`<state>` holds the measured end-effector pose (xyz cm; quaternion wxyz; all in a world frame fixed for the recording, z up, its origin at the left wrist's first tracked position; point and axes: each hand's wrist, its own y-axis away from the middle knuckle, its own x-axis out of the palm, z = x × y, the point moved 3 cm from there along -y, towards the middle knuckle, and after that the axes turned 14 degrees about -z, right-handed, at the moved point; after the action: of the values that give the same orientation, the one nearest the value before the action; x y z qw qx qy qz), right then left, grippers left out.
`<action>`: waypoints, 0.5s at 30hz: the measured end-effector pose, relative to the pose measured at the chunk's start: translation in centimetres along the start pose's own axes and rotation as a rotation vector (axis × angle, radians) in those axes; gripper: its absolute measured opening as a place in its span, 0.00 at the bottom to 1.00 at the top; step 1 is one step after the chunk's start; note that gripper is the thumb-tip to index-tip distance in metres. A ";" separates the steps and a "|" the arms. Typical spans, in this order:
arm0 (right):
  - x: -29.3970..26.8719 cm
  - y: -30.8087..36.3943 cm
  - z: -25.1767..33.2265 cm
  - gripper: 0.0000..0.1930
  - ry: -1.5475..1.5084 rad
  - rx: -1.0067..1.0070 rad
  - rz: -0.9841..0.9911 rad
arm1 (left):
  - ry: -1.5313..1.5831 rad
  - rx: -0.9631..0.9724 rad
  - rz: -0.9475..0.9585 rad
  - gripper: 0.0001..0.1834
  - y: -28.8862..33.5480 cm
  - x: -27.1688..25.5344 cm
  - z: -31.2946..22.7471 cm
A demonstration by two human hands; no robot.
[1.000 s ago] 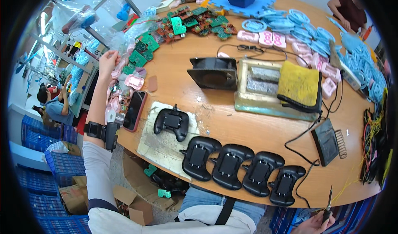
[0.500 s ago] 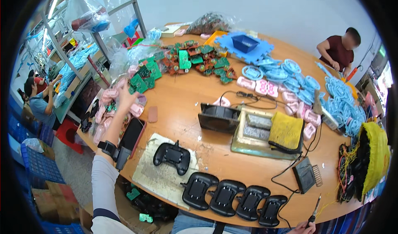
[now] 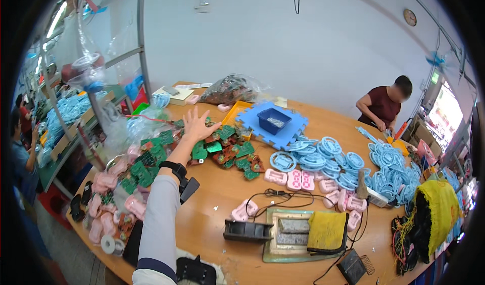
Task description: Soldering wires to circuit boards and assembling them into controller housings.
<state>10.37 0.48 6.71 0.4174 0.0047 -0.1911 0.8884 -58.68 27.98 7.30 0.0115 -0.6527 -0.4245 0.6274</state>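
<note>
My left hand point(image 3: 197, 127) reaches far over the table with its fingers spread and nothing in them. It is above a heap of green and brown circuit boards point(image 3: 227, 151); whether it touches them I cannot tell. More green boards point(image 3: 146, 171) lie left of my forearm, beside pink plastic casings point(image 3: 135, 206). A black game controller point(image 3: 194, 271) is partly hidden by my sleeve at the lower edge. My right hand is out of the picture.
A blue tray point(image 3: 273, 121) stands on a blue foam mat point(image 3: 247, 116). Light-blue plastic rings point(image 3: 323, 153) are piled to the right. Nearer are a black fan point(image 3: 247, 230), a yellow cloth point(image 3: 326, 229) and loose cables. A co-worker point(image 3: 384, 106) sits at the far right.
My left hand has moved forward and right, from the green boards at the left to over the larger heap. The view has tilted up; my right hand with the soldering iron has left it.
</note>
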 end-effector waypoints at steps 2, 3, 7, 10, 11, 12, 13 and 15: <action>0.4 0.3 0.0 0.09 0.030 0.061 0.009 | -0.010 0.002 0.077 0.47 -2.3 0.9 -0.7; 0.8 0.4 0.0 0.09 0.046 0.093 0.018 | -0.038 -0.008 0.153 0.48 -3.1 1.8 -0.5; 2.6 1.3 0.7 0.11 0.199 0.074 -0.005 | 0.001 -0.070 0.333 0.47 -4.7 4.3 0.6; 4.4 1.8 1.4 0.11 0.248 -0.029 0.047 | 0.244 -0.045 0.580 0.43 -6.0 6.2 1.4; 4.5 2.1 1.7 0.11 0.293 -0.062 0.076 | 0.244 -0.042 0.594 0.43 -5.8 5.7 1.1; 4.6 2.4 2.0 0.11 0.307 -0.058 0.074 | 0.228 -0.004 0.628 0.41 -5.5 5.1 0.7; 5.0 2.3 2.1 0.11 0.286 -0.037 0.083 | 0.207 0.024 0.646 0.39 -5.3 3.9 0.8; 5.1 2.0 1.8 0.11 0.262 -0.008 0.102 | 0.221 0.092 0.696 0.36 -4.4 4.5 2.6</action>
<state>5.34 2.44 8.61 0.3930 -0.1228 -0.1387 0.9007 -63.83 32.02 5.49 -0.1272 -0.8208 -0.1445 0.5378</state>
